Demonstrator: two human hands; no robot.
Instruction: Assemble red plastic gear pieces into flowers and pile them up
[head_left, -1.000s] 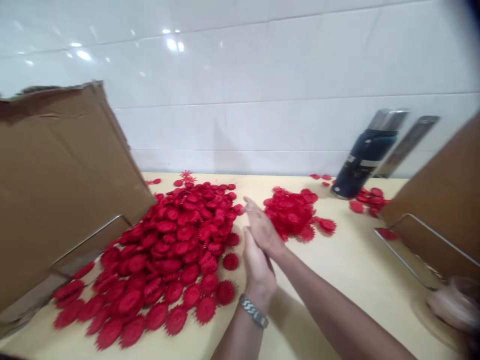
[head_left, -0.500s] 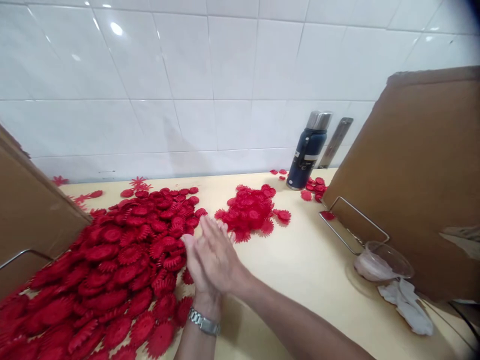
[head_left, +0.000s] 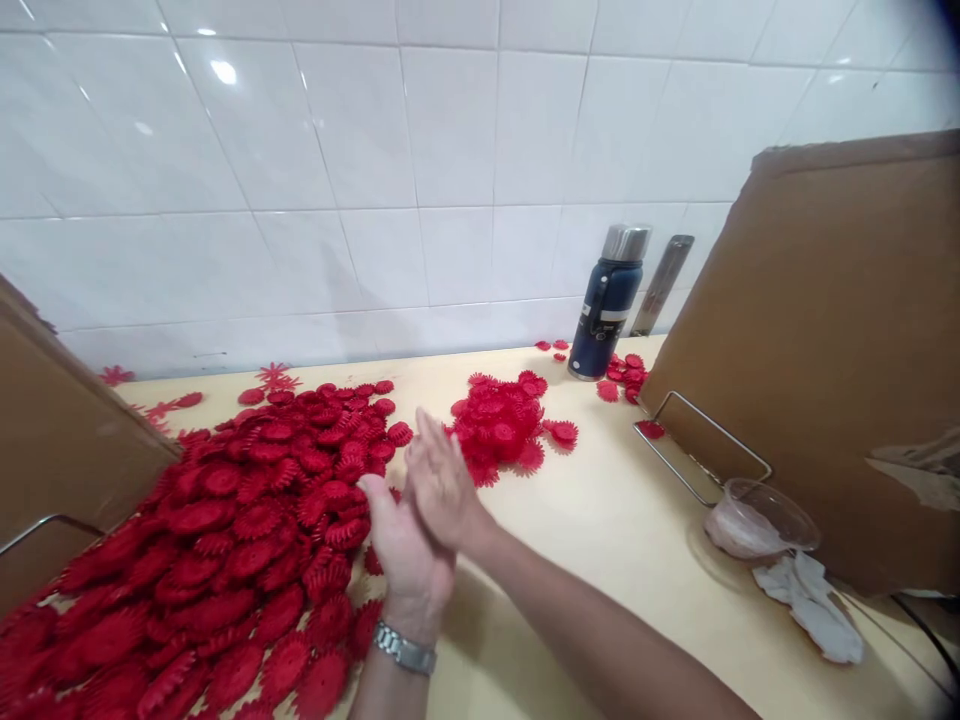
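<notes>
My left hand (head_left: 397, 555), with a metal watch (head_left: 405, 648) on the wrist, and my right hand (head_left: 442, 485) are pressed palm to palm above the yellow table (head_left: 622, 540). Fingers of both are stretched out and flat, and nothing shows between them. They hover at the right edge of a big heap of red toothed plastic discs (head_left: 247, 530). A smaller pile of the same red discs (head_left: 502, 425) lies just beyond my right hand's fingertips.
A dark blue flask (head_left: 606, 300) stands by the white tiled wall, with a few red discs (head_left: 622, 375) beside it. Cardboard sheets on wire stands lean at the left (head_left: 52, 470) and right (head_left: 832, 350). A clear plastic cup (head_left: 761, 520) and a white cloth (head_left: 814, 605) lie at the right.
The view has swung right and steadied. My hands have stayed pressed together, with the right hand sliding slightly forward over the left.
</notes>
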